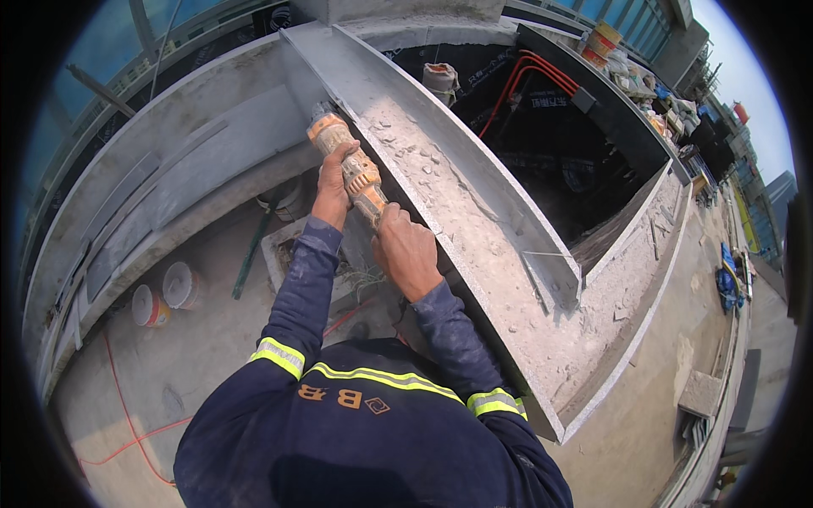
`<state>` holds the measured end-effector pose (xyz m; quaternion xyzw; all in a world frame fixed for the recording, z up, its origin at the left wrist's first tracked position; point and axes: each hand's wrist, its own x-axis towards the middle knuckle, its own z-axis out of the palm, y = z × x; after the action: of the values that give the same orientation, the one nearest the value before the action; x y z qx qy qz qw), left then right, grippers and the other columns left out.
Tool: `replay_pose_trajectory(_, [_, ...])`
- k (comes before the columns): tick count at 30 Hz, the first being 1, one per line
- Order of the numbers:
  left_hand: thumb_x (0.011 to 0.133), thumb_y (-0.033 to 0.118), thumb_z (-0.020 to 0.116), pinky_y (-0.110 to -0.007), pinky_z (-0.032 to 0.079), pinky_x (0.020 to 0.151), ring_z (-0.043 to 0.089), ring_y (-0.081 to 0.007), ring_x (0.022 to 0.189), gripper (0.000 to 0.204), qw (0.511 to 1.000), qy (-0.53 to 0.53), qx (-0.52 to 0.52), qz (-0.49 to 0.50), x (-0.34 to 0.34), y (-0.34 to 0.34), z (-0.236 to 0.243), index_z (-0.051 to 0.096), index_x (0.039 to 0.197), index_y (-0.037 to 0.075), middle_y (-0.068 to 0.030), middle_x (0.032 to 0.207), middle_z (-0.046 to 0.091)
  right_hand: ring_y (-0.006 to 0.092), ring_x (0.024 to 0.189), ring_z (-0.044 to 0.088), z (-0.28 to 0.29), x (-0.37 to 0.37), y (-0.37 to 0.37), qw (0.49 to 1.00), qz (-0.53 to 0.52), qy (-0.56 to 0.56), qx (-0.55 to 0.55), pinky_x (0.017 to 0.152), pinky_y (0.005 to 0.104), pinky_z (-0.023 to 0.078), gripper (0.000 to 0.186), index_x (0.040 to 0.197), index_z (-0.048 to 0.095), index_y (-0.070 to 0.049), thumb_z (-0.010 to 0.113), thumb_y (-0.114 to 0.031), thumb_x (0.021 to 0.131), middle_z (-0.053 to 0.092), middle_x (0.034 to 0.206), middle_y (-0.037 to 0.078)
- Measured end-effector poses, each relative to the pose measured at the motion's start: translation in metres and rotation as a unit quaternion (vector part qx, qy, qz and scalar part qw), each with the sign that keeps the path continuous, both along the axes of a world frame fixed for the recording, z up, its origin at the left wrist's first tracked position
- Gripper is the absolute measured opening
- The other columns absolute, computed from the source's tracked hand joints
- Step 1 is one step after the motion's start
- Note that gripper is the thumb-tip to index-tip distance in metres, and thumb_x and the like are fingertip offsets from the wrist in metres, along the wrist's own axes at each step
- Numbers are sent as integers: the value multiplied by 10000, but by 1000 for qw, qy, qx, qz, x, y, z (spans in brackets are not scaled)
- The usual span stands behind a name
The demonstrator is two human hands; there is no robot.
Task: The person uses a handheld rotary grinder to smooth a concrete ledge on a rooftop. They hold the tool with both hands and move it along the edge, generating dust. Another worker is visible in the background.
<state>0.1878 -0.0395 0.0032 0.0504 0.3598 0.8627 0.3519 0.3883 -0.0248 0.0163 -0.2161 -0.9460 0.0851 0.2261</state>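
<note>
The fingers of the left hand (332, 188) lie ahead and left of the right hand's (408, 252), both on the orange-and-grey cylindrical power tool (362, 173). Its head sits beyond the left fingers, beside the straight grey-walled trough (457, 207). Broken grey stone rubble (417, 161) lies in the trough, right of the fingers. Farther right, past the trough, is a black-lined angular pit (542, 152), with curved red pipes (550, 69) along its far side. Left of the fingers runs a long grey slab wall (212, 186); behind and left, two round white plastic buckets (179, 286) stand on the grey concrete floor (224, 339).
</note>
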Motion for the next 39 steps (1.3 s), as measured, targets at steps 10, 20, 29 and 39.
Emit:
replay_pose_trajectory(10, [807, 185, 763, -433, 592, 525, 662, -273, 588, 320, 1000, -22, 7, 0, 20, -9, 10, 576, 990, 2, -128, 766, 622, 357, 651, 707, 17, 18, -8, 999, -2, -14, -40, 562, 434, 569, 458, 945, 537, 10, 784, -356, 823, 678, 771, 193])
replay_pose_trajectory(20, [817, 233, 746, -413, 608, 581, 689, -281, 648, 339, 1000, 15, 6, -14, 11, -6, 4, 563, 1010, 23, -142, 792, 646, 368, 652, 706, 20, 15, -6, 999, 2, -7, -49, 563, 439, 566, 440, 921, 550, 15, 780, -348, 827, 678, 761, 206])
replay_pose_trajectory(29, [808, 211, 748, -424, 615, 586, 687, -287, 650, 382, 1000, 11, 17, -20, -3, 0, -2, 535, 1053, 9, -157, 804, 639, 371, 670, 714, 13, 1, -1, 999, 5, -2, -47, 580, 444, 576, 419, 925, 559, 23, 767, -329, 834, 688, 757, 212])
replay_pose_trajectory(39, [812, 228, 747, -439, 624, 598, 702, -313, 683, 400, 1000, 10, 11, -27, 9, -8, -1, 533, 1076, 17, -170, 830, 648, 369, 672, 713, 17, 17, -7, 998, 0, -8, -66, 581, 446, 575, 409, 934, 552, 16, 771, -313, 830, 687, 772, 211])
